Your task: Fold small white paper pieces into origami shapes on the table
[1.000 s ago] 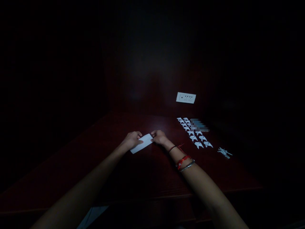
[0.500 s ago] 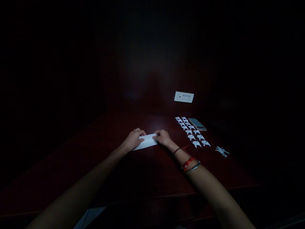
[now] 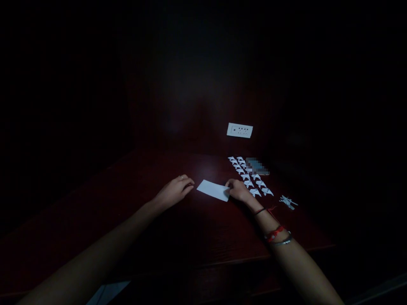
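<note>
Your left hand [image 3: 175, 192] rests loosely curled and empty on the dark table [image 3: 197, 228], just left of the white paper strip [image 3: 212, 189] lying flat, whose right end your right hand [image 3: 239, 191] pinches, beside rows of small folded paper pieces [image 3: 249, 177].

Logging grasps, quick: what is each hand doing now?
Left hand: loosely curled, holding nothing, apart from the paper.
Right hand: gripping the paper's right end.

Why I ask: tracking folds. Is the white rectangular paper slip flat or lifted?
Flat: the slip lies on the dark wooden table, right hand holding its end.
</note>
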Demonstrator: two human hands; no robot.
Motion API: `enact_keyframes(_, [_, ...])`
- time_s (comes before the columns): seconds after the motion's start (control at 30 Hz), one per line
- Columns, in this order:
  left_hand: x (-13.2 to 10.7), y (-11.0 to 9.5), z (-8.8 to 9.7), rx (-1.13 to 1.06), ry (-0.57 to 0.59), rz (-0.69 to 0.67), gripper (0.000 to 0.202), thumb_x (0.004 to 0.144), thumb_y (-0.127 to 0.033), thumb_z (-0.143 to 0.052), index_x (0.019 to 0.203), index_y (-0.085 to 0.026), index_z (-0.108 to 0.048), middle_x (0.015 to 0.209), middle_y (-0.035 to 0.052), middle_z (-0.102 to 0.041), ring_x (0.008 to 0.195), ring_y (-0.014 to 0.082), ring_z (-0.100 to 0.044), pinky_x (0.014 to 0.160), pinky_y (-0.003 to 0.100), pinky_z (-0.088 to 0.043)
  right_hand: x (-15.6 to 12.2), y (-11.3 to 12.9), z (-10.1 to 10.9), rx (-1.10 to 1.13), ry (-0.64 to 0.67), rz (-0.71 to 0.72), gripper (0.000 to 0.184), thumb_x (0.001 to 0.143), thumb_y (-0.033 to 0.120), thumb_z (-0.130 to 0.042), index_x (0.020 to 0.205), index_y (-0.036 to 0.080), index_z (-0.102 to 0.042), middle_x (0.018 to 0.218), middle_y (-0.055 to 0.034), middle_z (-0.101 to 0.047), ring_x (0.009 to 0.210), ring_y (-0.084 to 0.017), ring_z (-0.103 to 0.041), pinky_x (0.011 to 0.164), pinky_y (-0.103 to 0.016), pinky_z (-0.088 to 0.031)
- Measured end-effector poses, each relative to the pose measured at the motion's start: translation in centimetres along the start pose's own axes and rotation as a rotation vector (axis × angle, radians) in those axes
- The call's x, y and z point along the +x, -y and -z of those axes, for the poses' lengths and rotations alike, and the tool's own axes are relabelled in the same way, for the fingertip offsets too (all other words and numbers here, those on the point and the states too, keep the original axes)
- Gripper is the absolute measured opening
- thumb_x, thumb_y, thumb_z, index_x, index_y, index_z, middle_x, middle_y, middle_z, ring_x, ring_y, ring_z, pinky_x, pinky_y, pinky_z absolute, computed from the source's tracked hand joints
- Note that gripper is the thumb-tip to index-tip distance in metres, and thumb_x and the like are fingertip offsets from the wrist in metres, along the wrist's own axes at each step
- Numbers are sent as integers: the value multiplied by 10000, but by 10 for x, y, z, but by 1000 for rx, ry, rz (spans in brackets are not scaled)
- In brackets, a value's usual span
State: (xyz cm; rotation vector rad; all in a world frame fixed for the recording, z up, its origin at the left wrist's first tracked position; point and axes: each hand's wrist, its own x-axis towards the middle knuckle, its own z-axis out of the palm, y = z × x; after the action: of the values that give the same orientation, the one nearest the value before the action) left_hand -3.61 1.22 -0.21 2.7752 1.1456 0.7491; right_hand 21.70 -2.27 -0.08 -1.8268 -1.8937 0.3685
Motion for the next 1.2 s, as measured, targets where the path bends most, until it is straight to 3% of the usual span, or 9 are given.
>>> enact_keyframes(0.13, [-2,-22,-8,18,173,-154,301,826,-385,-355,1084,-276,-464,1090,5,-488,969,170,-455,800,282,-323,-3,-5,7,63,101,40,232,547,159,-609,779,166,-599,711,-2,-596,646,-110,-531,565,-189,-382])
enact_keyframes(0.23, [-2,-24,-13,33,212,-183,318,836,-400,-328,1121,-304,-433,1169,-7,-447,1057,183,-397,851,313,-277,-1,-8,7,117,165,48,269,550,200,-633,811,152,-590,727,-4,-602,632,-100,-541,548,-179,-394])
enact_keyframes(0.37, [0,-17,-18,41,249,-179,322,850,-395,-294,1135,-308,-415,1211,-7,-415,1105,193,-347,869,337,-256,5,-11,-2,334,143,-32,402,549,216,-652,924,127,-540,750,-16,-601,639,-101,-545,570,-192,-408])
enact_keyframes(0.5, [1,-16,-20,40,261,-190,305,855,-386,-290,1133,-337,-406,1224,-33,-392,1126,203,-306,881,363,-239,11,-8,-10,594,104,-140,410,506,128,-667,898,119,-546,716,-4,-590,639,-99,-537,613,-203,-406])
enact_keyframes(0.77, [2,-19,-18,31,251,-209,289,855,-359,-305,1125,-348,-409,1197,-36,-398,1095,194,-326,869,349,-254,5,12,-1,732,109,-231,362,606,153,-588,956,109,-507,695,-21,-586,567,-79,-511,542,-193,-372])
enact_keyframes(0.93, [1,-21,-18,34,240,-221,285,860,-339,-300,1122,-338,-410,1190,-30,-398,1086,186,-332,867,338,-257,5,12,0,777,112,-252,398,614,161,-573,1000,116,-487,749,-30,-588,570,-71,-499,495,-176,-341])
enact_keyframes(1.03, [1,-21,-18,42,241,-220,282,858,-338,-304,1120,-340,-408,1189,-30,-396,1082,188,-332,864,345,-259,9,10,-5,770,124,-166,406,606,130,-567,1005,111,-496,744,-20,-588,595,-73,-507,526,-174,-362])
enact_keyframes(1.2, [1,-23,-17,55,242,-218,277,858,-339,-302,1112,-338,-413,1176,-29,-405,1077,187,-334,860,348,-263,9,14,-8,338,50,88,191,625,126,-542,800,128,-618,685,-7,-588,602,-105,-513,589,-214,-390])
